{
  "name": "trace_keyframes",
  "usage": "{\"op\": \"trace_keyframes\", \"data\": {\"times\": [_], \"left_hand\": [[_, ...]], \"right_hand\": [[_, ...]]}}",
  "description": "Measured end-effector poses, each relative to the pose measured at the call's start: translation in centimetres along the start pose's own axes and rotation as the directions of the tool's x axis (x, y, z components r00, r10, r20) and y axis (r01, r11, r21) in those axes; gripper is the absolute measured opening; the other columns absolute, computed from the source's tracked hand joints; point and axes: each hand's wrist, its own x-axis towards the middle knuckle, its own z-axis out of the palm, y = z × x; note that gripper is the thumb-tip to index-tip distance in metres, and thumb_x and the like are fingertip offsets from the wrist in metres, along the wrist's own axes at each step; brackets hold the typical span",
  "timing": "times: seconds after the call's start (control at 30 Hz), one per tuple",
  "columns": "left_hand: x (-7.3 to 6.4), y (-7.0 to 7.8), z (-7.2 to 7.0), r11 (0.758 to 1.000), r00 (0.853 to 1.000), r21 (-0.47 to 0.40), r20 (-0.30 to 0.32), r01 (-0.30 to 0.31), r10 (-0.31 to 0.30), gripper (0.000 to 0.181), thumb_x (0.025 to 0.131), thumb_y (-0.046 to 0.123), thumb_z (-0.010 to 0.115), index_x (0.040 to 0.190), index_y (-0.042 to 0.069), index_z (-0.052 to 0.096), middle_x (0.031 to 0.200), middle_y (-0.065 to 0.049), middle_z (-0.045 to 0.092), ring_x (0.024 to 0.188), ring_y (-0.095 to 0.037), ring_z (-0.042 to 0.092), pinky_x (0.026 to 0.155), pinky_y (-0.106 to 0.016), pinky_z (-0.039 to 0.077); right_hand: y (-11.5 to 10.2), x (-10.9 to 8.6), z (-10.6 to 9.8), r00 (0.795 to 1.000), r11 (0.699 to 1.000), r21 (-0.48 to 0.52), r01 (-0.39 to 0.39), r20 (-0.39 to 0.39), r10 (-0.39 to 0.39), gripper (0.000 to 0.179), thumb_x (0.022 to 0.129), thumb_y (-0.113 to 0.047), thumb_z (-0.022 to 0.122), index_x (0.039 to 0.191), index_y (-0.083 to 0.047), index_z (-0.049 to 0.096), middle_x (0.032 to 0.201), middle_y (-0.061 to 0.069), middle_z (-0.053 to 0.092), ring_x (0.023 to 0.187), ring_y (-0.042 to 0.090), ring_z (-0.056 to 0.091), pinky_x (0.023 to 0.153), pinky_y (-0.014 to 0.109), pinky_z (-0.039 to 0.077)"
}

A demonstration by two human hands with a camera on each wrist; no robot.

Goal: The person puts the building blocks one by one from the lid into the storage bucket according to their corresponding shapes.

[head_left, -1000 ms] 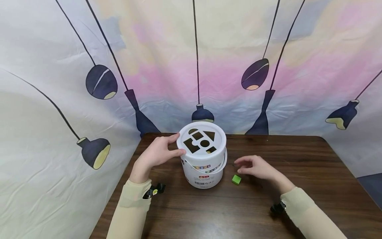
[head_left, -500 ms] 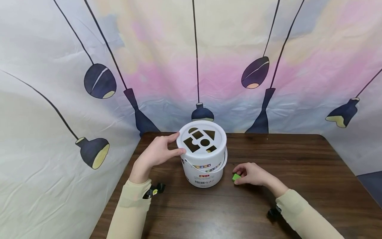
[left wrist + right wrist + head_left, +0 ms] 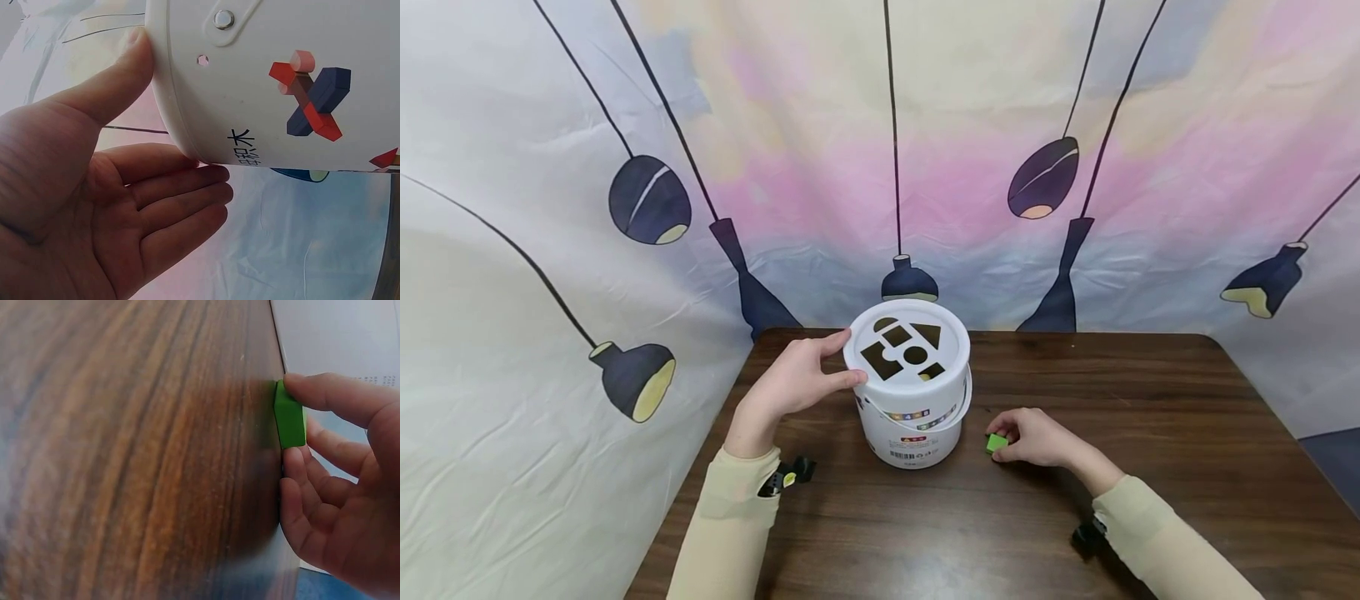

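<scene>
A white toy bucket [image 3: 910, 429] stands upright on the table, its lid [image 3: 951, 337] cut with several shaped holes. My left hand [image 3: 793, 379] rests against the left side of the lid rim, thumb toward the front and index finger toward the back. In the left wrist view its fingers [image 3: 181, 209] are fairly straight, the thumb touching the rim. Right of the bucket, my right hand [image 3: 1033, 437] pinches a small green block [image 3: 997, 443] between thumb and fingers. The right wrist view shows this block [image 3: 289, 419] at the tabletop, its far side partly hidden.
The dark wooden table [image 3: 887, 542] ends at a back edge just behind the bucket. A painted cloth [image 3: 820, 125] with lamp drawings hangs behind and to the left. The bucket's white handle [image 3: 964, 408] hangs down at its front right.
My right hand has come down and taken hold of the green block, which has turned slightly and shifted a little. The left hand and the bucket stay in place.
</scene>
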Motion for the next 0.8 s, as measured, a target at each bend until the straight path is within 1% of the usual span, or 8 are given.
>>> {"op": "trace_keyframes", "data": {"times": [0.07, 0.1, 0.37, 0.43, 0.5, 0.57, 0.73, 0.8], "left_hand": [[0.0, 0.0, 0.0, 1.000, 1.000, 0.006, -0.002, 0.000, 0.000, 0.085, 0.096, 0.046, 0.082, 0.163, 0.009, 0.046, 0.162, -0.011, 0.048, 0.114, -0.020, 0.063, 0.103, -0.045, 0.050], [0.0, 0.0, 0.0, 1.000, 1.000, 0.007, -0.003, 0.000, 0.000, 0.085, 0.096, 0.046, 0.082, 0.163, 0.009, 0.045, 0.162, -0.011, 0.048, 0.114, -0.021, 0.063, 0.103, -0.046, 0.050], [-0.3, 0.1, 0.1, 1.000, 1.000, 0.002, -0.002, -0.004, 0.004, 0.085, 0.096, 0.046, 0.081, 0.163, 0.008, 0.045, 0.162, -0.011, 0.048, 0.094, -0.024, 0.065, 0.102, -0.046, 0.050], [-0.3, 0.1, 0.1, 1.000, 1.000, 0.000, -0.002, -0.005, 0.005, 0.084, 0.096, 0.045, 0.082, 0.162, 0.008, 0.046, 0.162, -0.011, 0.048, 0.106, -0.026, 0.068, 0.106, -0.048, 0.050], [-0.2, 0.1, 0.1, 1.000, 1.000, 0.005, -0.006, -0.005, 0.005, 0.084, 0.096, 0.045, 0.082, 0.162, 0.008, 0.046, 0.161, -0.011, 0.049, 0.126, -0.024, 0.063, 0.110, -0.050, 0.049], [-0.1, 0.1, 0.1, 1.000, 1.000, 0.006, -0.006, -0.003, 0.003, 0.084, 0.096, 0.045, 0.082, 0.162, 0.008, 0.046, 0.161, -0.011, 0.049, 0.133, -0.023, 0.060, 0.111, -0.051, 0.049], [0.1, 0.0, 0.1, 1.000, 1.000, 0.007, -0.006, -0.002, 0.002, 0.084, 0.096, 0.044, 0.082, 0.162, 0.008, 0.046, 0.162, -0.011, 0.049, 0.129, -0.023, 0.061, 0.111, -0.050, 0.049], [0.1, -0.1, 0.1, 1.000, 1.000, 0.013, -0.009, -0.005, 0.005, 0.084, 0.096, 0.044, 0.082, 0.162, 0.008, 0.046, 0.161, -0.010, 0.049, 0.135, -0.022, 0.058, 0.112, -0.050, 0.048]], "right_hand": [[0.0, 0.0, 0.0, 1.000, 1.000, -0.018, 0.014, -0.002, -0.014, 0.032, 0.084, -0.015, 0.090, 0.113, -0.008, 0.077, 0.094, -0.006, 0.069, 0.087, 0.012, 0.063, 0.076, 0.030, 0.055], [0.0, 0.1, 0.0, 1.000, 0.999, -0.026, 0.021, -0.002, -0.021, 0.032, 0.084, -0.015, 0.090, 0.113, -0.009, 0.077, 0.094, -0.007, 0.069, 0.087, 0.012, 0.063, 0.076, 0.031, 0.055], [-0.2, 0.0, -0.1, 0.998, 0.997, -0.039, 0.065, 0.004, -0.065, 0.032, 0.082, -0.007, 0.088, 0.111, -0.013, 0.077, 0.095, -0.007, 0.068, 0.086, 0.012, 0.061, 0.075, 0.029, 0.053], [-0.2, -0.1, 0.0, 0.998, 0.998, -0.028, 0.061, 0.002, -0.061, 0.033, 0.081, -0.006, 0.088, 0.111, -0.013, 0.077, 0.095, -0.006, 0.067, 0.084, 0.012, 0.060, 0.073, 0.029, 0.053], [-0.1, -0.1, 0.0, 0.999, 0.998, -0.013, 0.054, -0.004, -0.054, 0.034, 0.081, -0.005, 0.089, 0.112, -0.014, 0.078, 0.095, -0.006, 0.067, 0.084, 0.013, 0.060, 0.072, 0.029, 0.053], [-0.1, -0.1, 0.0, 0.999, 0.999, 0.010, 0.039, -0.016, -0.039, 0.036, 0.081, -0.006, 0.090, 0.113, -0.014, 0.077, 0.096, -0.006, 0.068, 0.085, 0.013, 0.062, 0.073, 0.029, 0.054], [0.1, -0.4, -0.5, 0.997, 0.998, 0.063, 0.007, -0.076, -0.002, 0.037, 0.081, -0.009, 0.093, 0.111, -0.012, 0.072, 0.097, -0.004, 0.072, 0.087, 0.014, 0.066, 0.076, 0.031, 0.057], [0.2, -0.5, -1.0, 0.994, 0.998, 0.057, 0.006, -0.105, 0.000, 0.033, 0.083, -0.011, 0.093, 0.107, -0.013, 0.071, 0.096, -0.004, 0.072, 0.086, 0.014, 0.067, 0.075, 0.031, 0.057]]}}
